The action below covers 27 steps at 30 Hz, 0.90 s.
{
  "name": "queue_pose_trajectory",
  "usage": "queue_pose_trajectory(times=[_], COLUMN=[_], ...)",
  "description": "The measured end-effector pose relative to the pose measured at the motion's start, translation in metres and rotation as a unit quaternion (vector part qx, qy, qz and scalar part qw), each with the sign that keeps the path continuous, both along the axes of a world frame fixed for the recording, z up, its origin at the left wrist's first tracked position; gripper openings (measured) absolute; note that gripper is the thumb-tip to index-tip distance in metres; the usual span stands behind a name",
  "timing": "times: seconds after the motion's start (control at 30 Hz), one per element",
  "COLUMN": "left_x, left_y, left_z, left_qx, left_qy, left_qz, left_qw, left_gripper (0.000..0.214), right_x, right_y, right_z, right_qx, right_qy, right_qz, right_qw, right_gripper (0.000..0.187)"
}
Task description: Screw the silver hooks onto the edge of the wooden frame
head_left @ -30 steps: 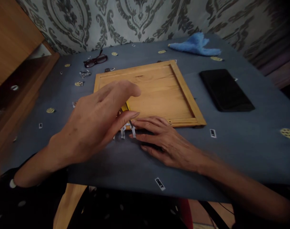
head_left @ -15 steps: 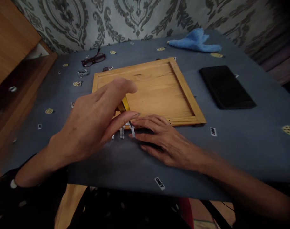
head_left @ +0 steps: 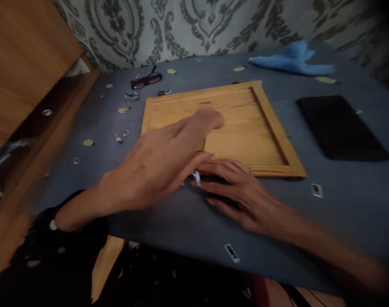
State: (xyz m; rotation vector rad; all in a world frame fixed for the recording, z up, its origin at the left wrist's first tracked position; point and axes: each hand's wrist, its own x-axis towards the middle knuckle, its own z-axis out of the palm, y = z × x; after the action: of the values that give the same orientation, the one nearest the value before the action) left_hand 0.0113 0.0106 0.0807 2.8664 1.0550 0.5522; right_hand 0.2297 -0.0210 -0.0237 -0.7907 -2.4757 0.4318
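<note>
A framed wooden door panel (head_left: 239,136) lies flat on the table, its recessed face up. My left hand (head_left: 156,160) is closed round a yellow-handled screwdriver (head_left: 200,146) above the panel's near edge. Most of that tool is hidden behind the fingers, its tip included. A small metal hinge (head_left: 197,178) sticks out from the near edge beneath it. My right hand (head_left: 245,196) lies with fingers stretched and apart, the index on the frame and the middle fingertip against the hinge.
Loose metal fittings (head_left: 132,97) and another small fitting (head_left: 119,137) lie left of the panel, with eyeglasses (head_left: 146,81) behind. At right is a black tablet-like device (head_left: 343,128); a blue plush-like item (head_left: 290,59) rests near the wall. A wooden cabinet (head_left: 31,64) borders the left.
The view has swung left, so everything sits further right. My left hand has turned slightly and now covers more of the yellow screwdriver. My right hand stays at the hinge.
</note>
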Motion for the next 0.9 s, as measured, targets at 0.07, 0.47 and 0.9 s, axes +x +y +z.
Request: queue_pose_trajectory(times=[0.07, 0.47, 0.9], left_x=[-0.001, -0.008, -0.001], left_y=[0.0, -0.005, -0.008], left_z=[0.001, 0.016, 0.013], left_qx=[-0.028, -0.06, -0.103], left_qy=[-0.001, -0.179, -0.176], left_qz=[-0.003, 0.021, 0.034], left_qw=[1.0, 0.982, 0.978], left_gripper=[0.03, 0.029, 0.033], right_x=[-0.001, 0.001, 0.0], right_y=[0.001, -0.001, -0.001], right_z=[-0.001, -0.001, 0.001], right_qx=[0.002, 0.0, -0.02], right_qy=[-0.006, -0.013, -0.009], right_qz=[-0.007, 0.0, 0.0], right_qw=[1.0, 1.0, 1.0], right_gripper=[0.026, 0.028, 0.03])
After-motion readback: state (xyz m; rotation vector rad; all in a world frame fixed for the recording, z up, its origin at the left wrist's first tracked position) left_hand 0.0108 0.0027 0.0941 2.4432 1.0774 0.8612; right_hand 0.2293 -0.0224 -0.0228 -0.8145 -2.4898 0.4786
